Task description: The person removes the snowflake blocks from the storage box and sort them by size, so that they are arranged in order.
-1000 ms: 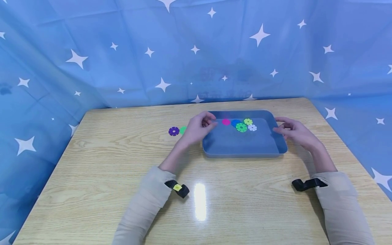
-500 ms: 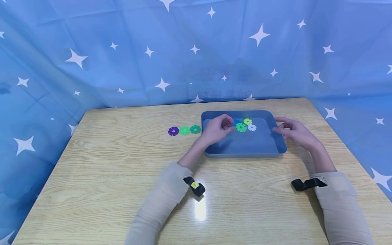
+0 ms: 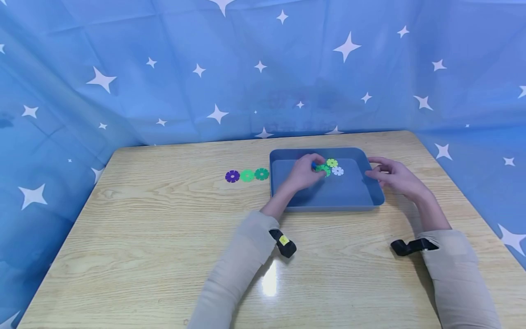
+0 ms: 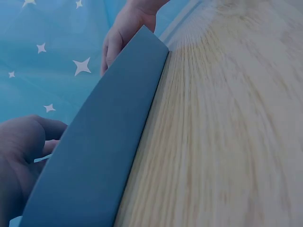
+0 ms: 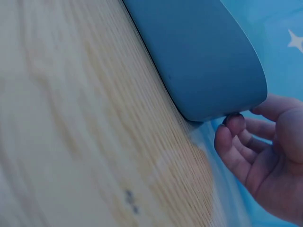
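Beige sleeves reach across a wood-grain table. Beyond, the right hand grips the end wall of a blue tray. Left of it lie a purple slotted disc, light-green disc and dark-green disc. The left hand curls at a blue disc inside; whether it pinches it, I cannot tell. White, green and yellow-green discs lie just beside, before a starry curtain.

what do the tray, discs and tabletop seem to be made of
Tray: probably plastic, smooth and satin; thin, evenly coloured walls with rounded corners. Discs: likely plastic, bright and neatly notched; finish too small to tell. Tabletop: wood or laminate, fairly glossy; grain lines and a bright reflection show.
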### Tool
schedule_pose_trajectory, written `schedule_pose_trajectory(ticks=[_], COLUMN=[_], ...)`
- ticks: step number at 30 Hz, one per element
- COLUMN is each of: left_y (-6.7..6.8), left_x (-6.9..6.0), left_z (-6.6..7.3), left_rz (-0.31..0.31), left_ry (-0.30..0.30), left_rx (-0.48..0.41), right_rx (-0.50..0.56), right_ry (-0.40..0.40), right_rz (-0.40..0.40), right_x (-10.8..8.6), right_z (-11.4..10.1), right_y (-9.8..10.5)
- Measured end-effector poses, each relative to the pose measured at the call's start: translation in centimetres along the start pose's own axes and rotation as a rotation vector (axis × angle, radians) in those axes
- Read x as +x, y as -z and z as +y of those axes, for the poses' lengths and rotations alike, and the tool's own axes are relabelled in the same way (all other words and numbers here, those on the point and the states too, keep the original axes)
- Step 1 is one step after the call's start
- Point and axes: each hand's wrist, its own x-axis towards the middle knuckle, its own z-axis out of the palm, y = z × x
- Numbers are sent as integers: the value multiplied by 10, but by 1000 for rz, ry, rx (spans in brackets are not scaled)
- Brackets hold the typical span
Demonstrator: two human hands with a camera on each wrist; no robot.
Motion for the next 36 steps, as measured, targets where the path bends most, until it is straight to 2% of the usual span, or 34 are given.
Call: schedule_pose_trajectory(ticks=[5, 9, 15, 18, 24, 28, 36], left_y=[-9, -12, -13, -14, -14, -13, -5], left_x=[7, 10, 11, 11, 9, 7, -2], left_z=[1, 0, -1, -1, 0, 0, 1], left_rz=[16, 30, 7, 6, 6, 22, 45], left_ry=[44, 44, 25, 46, 105, 97, 39], left_rx=[68, 125, 209, 229, 193, 134, 24], right_rx=[1, 2, -2, -3, 1, -1, -2], right_ry=[1, 16, 21, 17, 13, 10, 15], right_rz=[3, -10, -15, -13, -13, -9, -7], right_x=[1, 3, 3, 2, 1, 2, 2], right_z=[2, 4, 5, 4, 5, 5, 4], right_y=[1, 0, 0, 1, 2, 2, 2])
